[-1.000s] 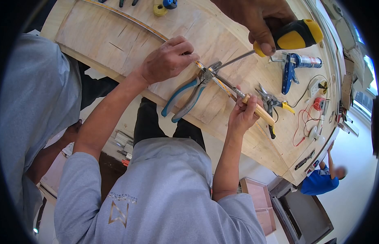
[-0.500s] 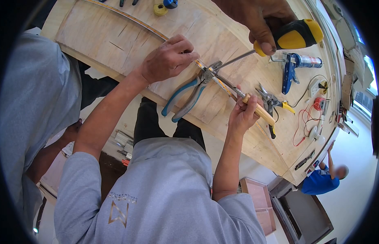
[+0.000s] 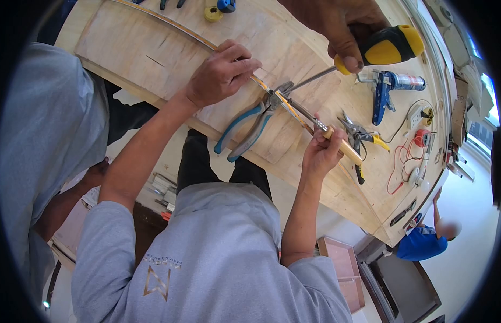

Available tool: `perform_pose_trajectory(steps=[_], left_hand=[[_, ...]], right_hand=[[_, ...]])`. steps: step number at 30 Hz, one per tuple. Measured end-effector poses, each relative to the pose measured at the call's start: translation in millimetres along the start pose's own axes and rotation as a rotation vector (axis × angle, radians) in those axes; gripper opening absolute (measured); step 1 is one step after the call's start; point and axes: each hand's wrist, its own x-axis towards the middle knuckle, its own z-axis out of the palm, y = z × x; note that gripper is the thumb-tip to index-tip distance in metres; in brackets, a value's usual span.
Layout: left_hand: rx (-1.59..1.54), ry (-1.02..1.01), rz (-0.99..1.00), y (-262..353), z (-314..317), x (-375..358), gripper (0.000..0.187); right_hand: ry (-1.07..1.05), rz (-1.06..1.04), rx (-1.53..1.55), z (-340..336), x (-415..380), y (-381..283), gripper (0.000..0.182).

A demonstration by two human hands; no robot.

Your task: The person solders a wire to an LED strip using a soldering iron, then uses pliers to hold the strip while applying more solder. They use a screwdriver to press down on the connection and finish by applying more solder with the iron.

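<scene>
My right hand (image 3: pixel 324 151) is closed around the wooden handle of a soldering iron (image 3: pixel 344 149); its metal shaft slants up-left toward the light strip (image 3: pixel 296 113). The narrow strip runs across the bench with an orange line along it. Above the strip, my left hand (image 3: pixel 221 75) has thumb and forefinger pinched together; whatever sits between the fingertips is too small to make out. Blue-and-grey pliers (image 3: pixel 249 129) lie with their jaws at the strip. Another person's hand (image 3: pixel 347 37) holds a yellow-and-black screwdriver (image 3: pixel 387 47), its tip close to the plier jaws.
On the wooden bench (image 3: pixel 170 51) are a blue caulking gun (image 3: pixel 387 91), yellow-handled snips (image 3: pixel 361 134), a power strip (image 3: pixel 415 117) and red leads (image 3: pixel 404 156). Someone in grey (image 3: pixel 46 124) stands at left. A person in blue (image 3: pixel 422 242) is farther off.
My left hand has shifted slightly left, uncovering a little more strip near the plier jaws. My right hand with the soldering iron and the other person's screwdriver have barely moved.
</scene>
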Motion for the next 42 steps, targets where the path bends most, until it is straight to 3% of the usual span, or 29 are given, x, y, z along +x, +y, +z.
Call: perform_pose_trajectory(steps=[8,11,14,17,20,23,29,32,35,38,42], left_hand=[[0.024,0.119,-0.094,4,-3,1,0.015],[-0.037,0.234,-0.285,21,-13,-2,0.013],[-0.268,0.177,-0.591,39,-22,-7,0.009],[-0.406,0.049,-0.758,50,-29,-12,0.007],[-0.352,-0.033,-0.757,56,-28,-21,0.008],[-0.261,0.020,-0.597,57,-23,-32,0.007],[-0.404,-0.059,-0.838,48,-29,-38,0.009],[-0.481,-0.202,-0.742,46,-20,-39,0.020],[-0.072,-0.399,-0.475,77,-17,-40,0.042],[0.182,-0.520,-0.459,95,-13,-31,0.066],[0.241,-0.473,-0.486,104,4,-28,0.066]], right_hand=[[-0.052,0.031,0.079,-10,-8,-25,0.019],[-0.016,0.090,0.123,-9,-19,-35,0.021],[-0.001,0.114,0.214,-11,-28,-34,0.021],[0.026,0.120,0.279,-14,-36,-26,0.022],[0.045,0.111,0.327,-14,-42,-21,0.023],[0.075,0.094,0.338,-7,-45,-19,0.023],[0.137,0.048,0.397,-5,-54,-8,0.024],[0.153,0.019,0.426,2,-61,-1,0.025],[0.173,-0.023,0.451,9,-65,3,0.028],[0.195,-0.048,0.475,16,-63,8,0.033],[0.199,-0.050,0.463,22,-53,9,0.033]])
